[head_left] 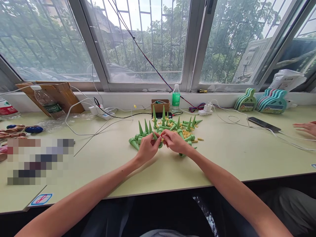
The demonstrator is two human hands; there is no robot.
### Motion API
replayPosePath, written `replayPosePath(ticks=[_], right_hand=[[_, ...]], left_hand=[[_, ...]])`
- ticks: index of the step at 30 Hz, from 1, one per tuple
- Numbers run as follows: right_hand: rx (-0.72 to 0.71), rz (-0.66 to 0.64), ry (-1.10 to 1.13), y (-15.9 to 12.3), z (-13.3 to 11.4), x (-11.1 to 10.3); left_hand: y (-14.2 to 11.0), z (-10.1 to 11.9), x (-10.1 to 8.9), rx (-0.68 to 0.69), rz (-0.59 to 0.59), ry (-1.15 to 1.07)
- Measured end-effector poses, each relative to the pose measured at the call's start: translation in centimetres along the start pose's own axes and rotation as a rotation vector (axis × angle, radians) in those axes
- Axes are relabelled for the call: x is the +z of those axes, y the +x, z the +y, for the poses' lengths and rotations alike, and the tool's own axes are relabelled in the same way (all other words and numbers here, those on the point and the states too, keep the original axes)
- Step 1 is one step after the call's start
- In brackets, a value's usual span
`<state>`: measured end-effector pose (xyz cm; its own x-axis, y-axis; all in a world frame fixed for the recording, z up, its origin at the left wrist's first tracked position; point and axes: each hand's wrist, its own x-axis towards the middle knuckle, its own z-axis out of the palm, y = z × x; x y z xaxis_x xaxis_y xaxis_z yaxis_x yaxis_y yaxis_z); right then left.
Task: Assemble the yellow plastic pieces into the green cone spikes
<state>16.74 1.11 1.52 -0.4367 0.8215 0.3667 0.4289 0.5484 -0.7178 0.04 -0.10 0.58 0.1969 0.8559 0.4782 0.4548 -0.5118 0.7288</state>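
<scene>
Near the middle of the table, my left hand point(148, 147) is closed around a green plastic cone-shaped spike point(154, 135), its tip pointing up and away. My right hand point(174, 141) meets it with thumb and fingers pinched at the spike's near end. Whatever sits between those right fingertips is too small and covered to name for sure. Around and behind both hands lie several more green spikes point(133, 143), some standing on their collars, others on their sides. Small yellow pieces point(187, 133) are heaped among them, partly hidden by my right hand.
Behind the spikes stand a small cardboard box point(160, 106), a green-labelled bottle point(176, 97) and power strips with cables point(205, 112). A phone point(264, 124) lies at right, near another person's hand point(306, 127). Plastic fan-shaped items point(271, 101) lean by the window; a clear bottle point(50, 104) stands left.
</scene>
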Motion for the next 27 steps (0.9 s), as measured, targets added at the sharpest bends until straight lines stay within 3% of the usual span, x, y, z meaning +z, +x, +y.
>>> replayPosePath(ticks=[9, 19, 27], right_hand=[[0.014, 0.057, -0.037, 0.23, 0.22, 0.18], [0.001, 0.097, -0.046, 0.03, -0.22, 0.10], [0.004, 0.094, -0.097, 0.14, -0.08, 0.03]], left_hand=[[-0.17, -0.42, 0.24, 0.086, -0.004, 0.024], [0.07, 0.12, -0.18, -0.031, 0.045, 0.011], [-0.09, -0.05, -0.01, 0.021, 0.021, 0.017]])
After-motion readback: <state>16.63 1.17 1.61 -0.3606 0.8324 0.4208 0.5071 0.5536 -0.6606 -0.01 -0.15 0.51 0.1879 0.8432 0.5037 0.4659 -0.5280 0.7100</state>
